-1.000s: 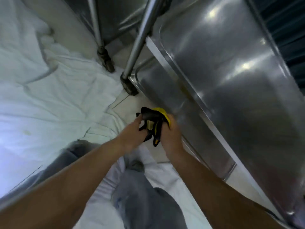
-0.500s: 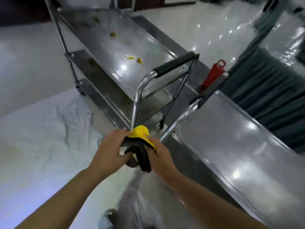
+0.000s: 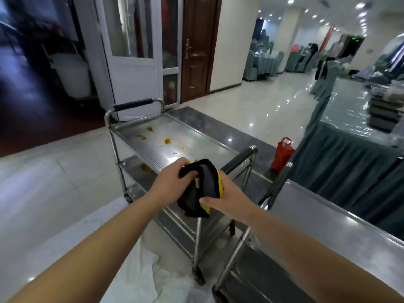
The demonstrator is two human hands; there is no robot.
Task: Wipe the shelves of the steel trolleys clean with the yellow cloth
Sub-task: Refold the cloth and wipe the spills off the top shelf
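Both hands hold a bunched yellow cloth (image 3: 204,186) with a black backing in front of me. My left hand (image 3: 171,182) grips its upper left fold and my right hand (image 3: 227,195) pinches its lower right edge. Behind the cloth stands a steel trolley (image 3: 157,138) whose top shelf carries yellow food scraps (image 3: 167,141) and white crumbs. A stain shows on its middle shelf (image 3: 140,169). A second steel trolley (image 3: 328,226) stands at my right, its top shelf shiny and bare.
A white sheet (image 3: 135,270) lies on the tiled floor under me. A red bag (image 3: 282,154) sits on the floor beyond the trolleys, beside a table with a teal skirt (image 3: 349,169). Doors (image 3: 196,47) and a white bin (image 3: 74,75) stand further back.
My view has lifted from the floor and lower shelf up to the room. Both hands have kept hold of the cloth and turned it, so more of the black side faces me.
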